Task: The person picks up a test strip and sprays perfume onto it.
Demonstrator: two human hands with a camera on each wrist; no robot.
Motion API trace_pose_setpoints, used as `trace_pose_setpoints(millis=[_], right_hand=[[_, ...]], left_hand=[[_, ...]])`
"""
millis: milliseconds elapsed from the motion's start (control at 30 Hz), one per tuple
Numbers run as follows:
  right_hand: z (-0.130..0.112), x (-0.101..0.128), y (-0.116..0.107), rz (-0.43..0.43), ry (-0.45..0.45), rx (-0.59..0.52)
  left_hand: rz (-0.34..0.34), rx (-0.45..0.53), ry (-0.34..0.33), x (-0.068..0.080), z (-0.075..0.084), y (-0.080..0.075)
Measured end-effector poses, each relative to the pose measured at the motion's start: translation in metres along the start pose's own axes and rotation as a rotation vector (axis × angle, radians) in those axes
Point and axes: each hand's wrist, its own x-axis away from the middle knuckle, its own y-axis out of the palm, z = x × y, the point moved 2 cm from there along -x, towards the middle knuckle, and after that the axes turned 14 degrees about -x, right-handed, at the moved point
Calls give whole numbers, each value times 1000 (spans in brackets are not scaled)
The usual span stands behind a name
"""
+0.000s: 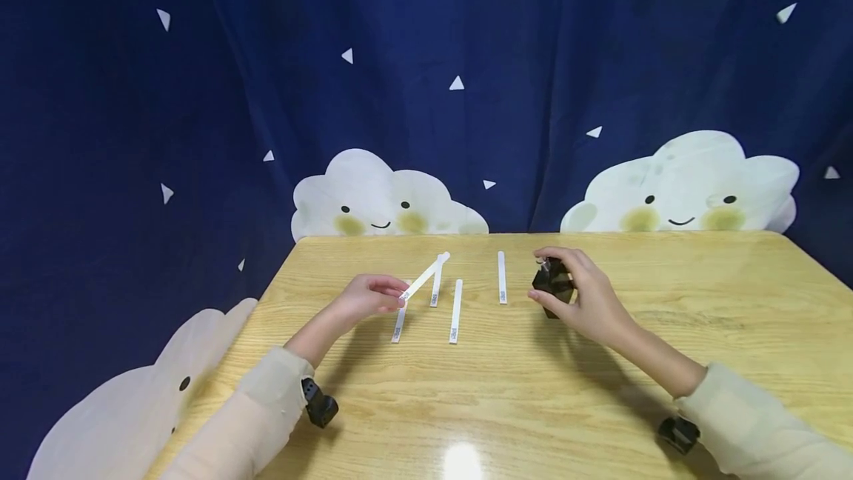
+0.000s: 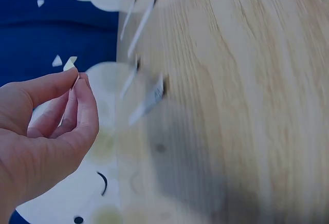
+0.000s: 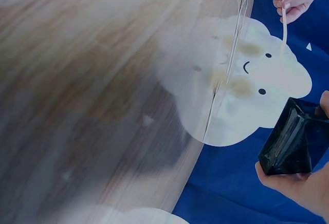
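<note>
Between its thumb and fingertips, my left hand (image 1: 373, 295) pinches one end of a white paper test strip (image 1: 424, 277), which slants up to the right above the table. The strip's tip shows past the fingers in the left wrist view. My right hand (image 1: 593, 302) grips a dark, glossy, square-sided perfume bottle (image 1: 552, 287), thumb on the near side and a finger by its top. Its lower faces show in the right wrist view. Several more strips with small print at the near end, such as one strip (image 1: 456, 311), lie on the table around and between the hands.
The wooden table (image 1: 506, 398) has its far edge against a dark blue curtain (image 1: 400, 28) with white triangles and smiling clouds. Black wrist cameras hang under both cuffs, one camera (image 1: 320, 404) on the left and another camera (image 1: 680, 434) on the right.
</note>
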Motion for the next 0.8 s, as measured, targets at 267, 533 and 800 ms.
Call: trace_pose_setpoints(millis=[267,533,800], right_hand=[[4,3,-3,-14,7,-1],[4,2,-8,-18,10,1],[8,6,-13,-10,30,-22]], left_hand=[[52,62,-60,-5,-18,-13],[88,66,-87,-13,-32,-24],[109,57,-109,-14,-40,-30]])
